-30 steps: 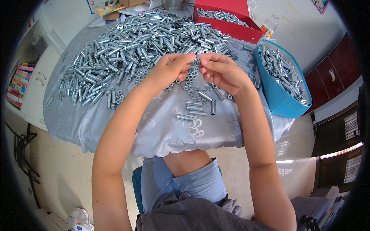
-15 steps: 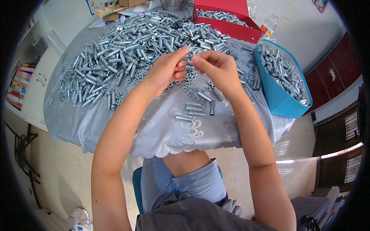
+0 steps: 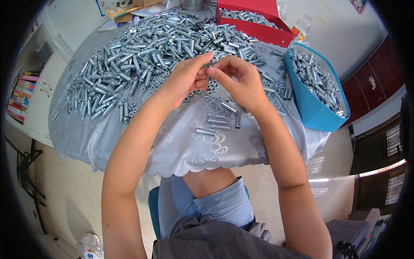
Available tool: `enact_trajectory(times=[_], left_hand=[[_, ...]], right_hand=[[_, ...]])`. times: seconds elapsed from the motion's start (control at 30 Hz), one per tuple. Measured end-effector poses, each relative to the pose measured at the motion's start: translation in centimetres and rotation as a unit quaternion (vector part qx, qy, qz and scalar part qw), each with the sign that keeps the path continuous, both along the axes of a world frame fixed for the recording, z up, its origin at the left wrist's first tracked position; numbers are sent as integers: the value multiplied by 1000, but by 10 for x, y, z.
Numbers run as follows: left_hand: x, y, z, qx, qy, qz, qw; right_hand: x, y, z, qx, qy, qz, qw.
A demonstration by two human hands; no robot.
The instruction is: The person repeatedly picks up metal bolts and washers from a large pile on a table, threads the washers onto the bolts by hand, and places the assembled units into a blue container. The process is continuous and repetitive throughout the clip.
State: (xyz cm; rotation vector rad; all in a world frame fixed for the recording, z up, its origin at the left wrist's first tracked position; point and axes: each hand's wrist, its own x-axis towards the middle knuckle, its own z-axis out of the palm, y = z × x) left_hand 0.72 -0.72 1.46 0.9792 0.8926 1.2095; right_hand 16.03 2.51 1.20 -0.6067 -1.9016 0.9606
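Note:
My left hand [image 3: 186, 77] and my right hand [image 3: 239, 80] meet over the middle of a round table, fingertips pinched together on a small silver metal sleeve [image 3: 208, 65]. A big heap of the same silver metal sleeves [image 3: 142, 47] covers the far half of the table. Several loose sleeves [image 3: 217, 121] and small nuts [image 3: 211, 93] lie on the cloth just below my hands.
The table wears a pale grey tablecloth [image 3: 181, 146] with a scalloped edge. A blue bin [image 3: 317, 93] full of sleeves hangs at the right edge. A red tray [image 3: 254, 21] of parts stands at the back, a plastic bottle [image 3: 300, 26] beside it. Shelves with books [image 3: 19, 97] are far left.
Both hands have risen slightly and shifted toward the heap, staying joined at the fingertips. The pieces on the cloth lie as before.

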Motion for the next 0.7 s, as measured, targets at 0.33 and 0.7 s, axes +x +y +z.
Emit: enact_trajectory(times=[0.33,0.7], left_hand=[[-7,6,-5,-5,-32,-56,998],[-4,1,-1,-12,-14,-49,999]], right_hand=[[0,3,3,-52,89,-19,994],[1,3,-3,-10,47,-24,999]])
